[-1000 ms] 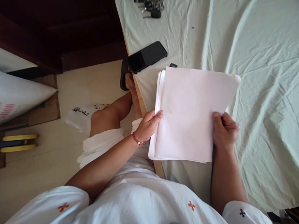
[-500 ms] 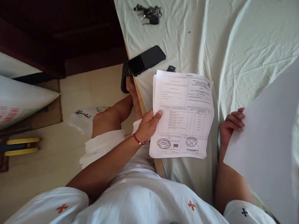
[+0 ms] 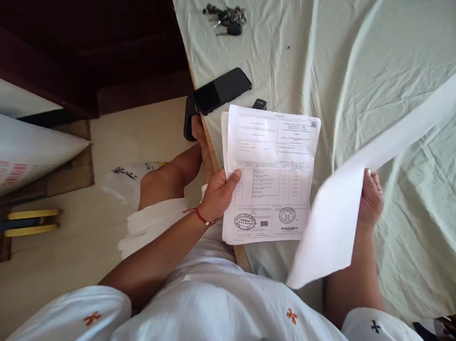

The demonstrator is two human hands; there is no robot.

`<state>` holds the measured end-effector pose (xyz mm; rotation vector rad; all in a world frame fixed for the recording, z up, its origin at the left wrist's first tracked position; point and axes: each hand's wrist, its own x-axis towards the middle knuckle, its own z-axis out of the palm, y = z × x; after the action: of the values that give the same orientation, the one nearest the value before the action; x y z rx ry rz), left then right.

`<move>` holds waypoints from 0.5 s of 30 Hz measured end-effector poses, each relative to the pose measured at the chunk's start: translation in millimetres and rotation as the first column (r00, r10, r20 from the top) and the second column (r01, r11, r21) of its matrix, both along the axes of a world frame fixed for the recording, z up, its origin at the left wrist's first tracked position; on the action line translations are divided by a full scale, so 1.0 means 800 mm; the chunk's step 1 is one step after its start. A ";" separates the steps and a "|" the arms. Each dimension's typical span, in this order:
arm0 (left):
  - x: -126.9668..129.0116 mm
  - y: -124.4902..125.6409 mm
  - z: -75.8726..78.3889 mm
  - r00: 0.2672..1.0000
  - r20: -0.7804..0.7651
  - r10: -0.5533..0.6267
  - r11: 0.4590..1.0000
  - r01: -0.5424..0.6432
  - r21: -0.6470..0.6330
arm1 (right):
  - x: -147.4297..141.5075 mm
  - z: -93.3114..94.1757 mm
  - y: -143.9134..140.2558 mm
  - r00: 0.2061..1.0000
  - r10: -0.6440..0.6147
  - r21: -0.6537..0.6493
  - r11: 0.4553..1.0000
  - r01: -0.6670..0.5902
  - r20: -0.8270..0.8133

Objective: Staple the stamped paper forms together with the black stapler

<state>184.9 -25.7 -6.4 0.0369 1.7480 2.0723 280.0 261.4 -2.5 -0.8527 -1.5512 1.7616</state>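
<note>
Printed form [image 3: 274, 168] text too small

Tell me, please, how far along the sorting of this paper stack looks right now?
Done: one blank sheet is off the pile, pinched in the right hand and swung aside. In hand: the left hand grips the stack, whose top page now shows a printed form with stamps. Left: several more pages show at the stack's left edge; how many cannot be told.
</note>
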 end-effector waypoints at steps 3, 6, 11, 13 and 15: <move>0.000 0.000 -0.006 1.000 0.020 -0.002 1.000 0.002 0.009 | -0.004 0.004 -0.009 0.996 -0.087 -0.114 0.990 0.086 -0.008; -0.002 -0.001 -0.011 0.999 -0.050 0.003 0.998 -0.006 -0.055 | -0.004 0.001 -0.017 0.998 -0.036 -0.067 0.997 0.040 0.054; -0.003 -0.001 -0.012 0.976 -0.212 -0.043 0.989 0.012 -0.148 | -0.005 -0.015 -0.023 0.985 0.021 0.165 0.985 -0.049 0.169; -0.001 -0.001 -0.012 0.973 -0.226 -0.055 0.986 0.018 -0.165 | -0.005 -0.021 -0.022 0.976 0.004 0.273 0.960 -0.064 0.216; 0.000 -0.001 -0.014 0.971 -0.232 -0.058 0.983 0.015 -0.181 | -0.004 -0.024 -0.021 0.966 0.007 0.328 0.940 -0.094 0.257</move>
<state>185.0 -26.4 -17.4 0.2719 2.0513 1.9427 276.9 244.4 -21.8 -0.8937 -1.9881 1.3979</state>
